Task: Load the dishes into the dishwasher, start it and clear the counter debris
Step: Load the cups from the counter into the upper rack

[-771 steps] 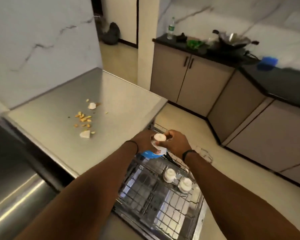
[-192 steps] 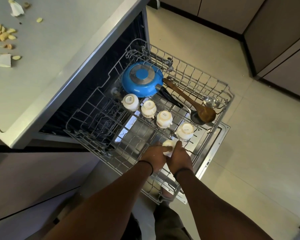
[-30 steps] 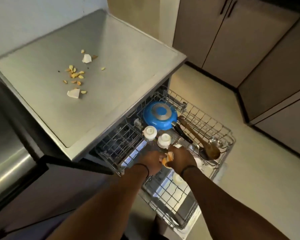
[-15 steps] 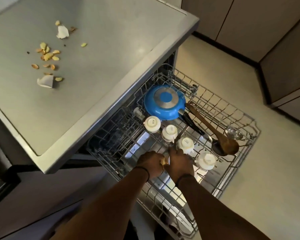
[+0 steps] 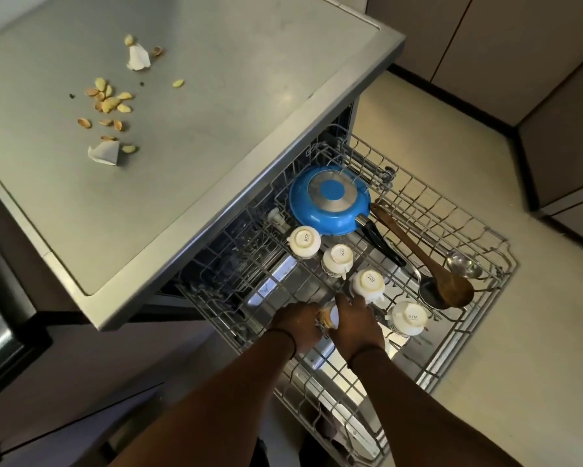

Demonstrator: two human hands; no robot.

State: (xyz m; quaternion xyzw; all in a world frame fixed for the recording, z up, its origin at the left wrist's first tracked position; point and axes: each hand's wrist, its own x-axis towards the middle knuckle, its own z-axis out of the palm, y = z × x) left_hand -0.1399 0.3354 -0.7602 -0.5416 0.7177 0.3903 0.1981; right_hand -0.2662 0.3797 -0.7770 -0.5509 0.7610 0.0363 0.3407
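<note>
The dishwasher's wire rack (image 5: 465,362) is pulled out over the floor. Both hands hold one white cup (image 5: 330,317) between them low over the rack's front row: my left hand (image 5: 298,323) grips its left side, my right hand (image 5: 356,326) its right. The cup is mostly hidden. Several white cups (image 5: 337,259) stand upside down in a diagonal row just behind. A blue pan (image 5: 329,198) lies upside down at the back, beside a wooden spoon (image 5: 428,264) and a metal ladle (image 5: 463,267).
The steel counter (image 5: 216,106) overhangs the rack on the left. Nut shells (image 5: 110,102) and two white scraps (image 5: 104,153) lie scattered on it. Brown cabinets (image 5: 519,52) line the far right. Tiled floor (image 5: 536,382) lies open to the right of the rack.
My view has tilted further down over the rack. Both hands have lowered the cup toward the rack's front row, beside the upside-down cups.
</note>
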